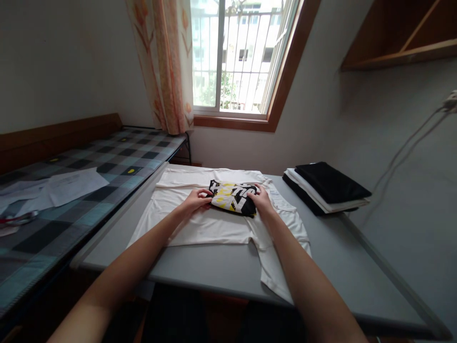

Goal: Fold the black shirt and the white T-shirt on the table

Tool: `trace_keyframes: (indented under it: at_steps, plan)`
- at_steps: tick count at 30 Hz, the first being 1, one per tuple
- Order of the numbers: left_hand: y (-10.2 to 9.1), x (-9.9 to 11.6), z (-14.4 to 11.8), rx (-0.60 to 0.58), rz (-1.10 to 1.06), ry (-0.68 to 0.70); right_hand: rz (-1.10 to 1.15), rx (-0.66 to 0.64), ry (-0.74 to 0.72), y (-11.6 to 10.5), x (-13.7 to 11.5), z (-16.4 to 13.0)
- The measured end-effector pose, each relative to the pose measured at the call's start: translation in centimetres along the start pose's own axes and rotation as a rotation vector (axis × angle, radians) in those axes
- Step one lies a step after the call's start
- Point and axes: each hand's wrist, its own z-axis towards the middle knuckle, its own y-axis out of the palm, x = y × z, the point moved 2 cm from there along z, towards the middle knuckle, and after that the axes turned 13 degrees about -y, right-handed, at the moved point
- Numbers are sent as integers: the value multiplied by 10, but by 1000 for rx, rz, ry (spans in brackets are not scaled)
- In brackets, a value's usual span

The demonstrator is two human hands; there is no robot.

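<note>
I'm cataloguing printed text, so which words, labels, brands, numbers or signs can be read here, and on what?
None reads clearly.
Folded black cloth: bold white lettering, too broken up to make out.
Papers on the bed: faint print, too small and blurred to read.

A folded black bundle (233,198) with yellow-white print overlies a spread white shirt (214,230).

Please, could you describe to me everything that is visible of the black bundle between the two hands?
The black bundle is compact and roughly rectangular, bearing a bold white and yellow print. It looks like folded soft fabric; a little yellow shows at its near right corner. It lies roughly flat over the spread white garment; whether it is slightly raised is unclear. The left hand grips its left end and the right hand its right end.
</note>
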Motion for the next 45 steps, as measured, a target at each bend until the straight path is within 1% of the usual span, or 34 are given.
trace_keyframes:
  at_steps: [1, 3, 5, 7, 8, 10, 12, 13, 14, 15, 16, 18, 21, 24, 27, 39, 41, 45]
  plan:
    - [1, -1, 0, 24, 48, 4, -42, -18, -9, 0, 3, 0]
    - [3, -4, 2, 80, 124, 15, -111, -40, -80, 1, 6, 1]
    - [4, -6, 3, 132, 190, 28, -193, -70, -170, 1, 4, -1]
    - [5, -6, 4, 189, 278, 80, -328, -89, -210, 1, -1, -4]
    - [5, -6, 3, 234, 345, 128, -417, -87, -217, 1, -5, -7]
    - [6, -3, 0, 376, 506, 270, -598, -81, -251, 2, -17, -13]
    - [8, -1, -4, 504, 655, 439, -711, -119, -340, 8, -32, -21]
    - [10, 0, -5, 526, 711, 509, -738, -160, -395, 12, -39, -25]
    - [12, -1, -6, 515, 756, 558, -756, -210, -444, 17, -44, -28]
    - [14, -3, -5, 480, 797, 579, -771, -262, -481, 23, -48, -31]
    - [17, -6, -4, 433, 838, 572, -793, -314, -506, 28, -51, -34]
    - [20, -12, 0, 353, 921, 515, -860, -413, -519, 38, -51, -39]
    - [22, -21, 4, 302, 1011, 450, -965, -539, -455, 44, -44, -42]
    - [21, -23, 4, 290, 1024, 443, -1004, -602, -371, 44, -38, -43]
    - [21, -22, 3, 284, 1006, 454, -1007, -620, -344, 43, -37, -44]
    - [19, -23, 3, 288, 1008, 464, -1038, -619, -374, 44, -34, -46]
    - [19, -23, 3, 287, 1022, 466, -1034, -592, -390, 44, -35, -48]
    - [19, -23, 3, 294, 1027, 475, -1006, -490, -451, 43, -41, -54]
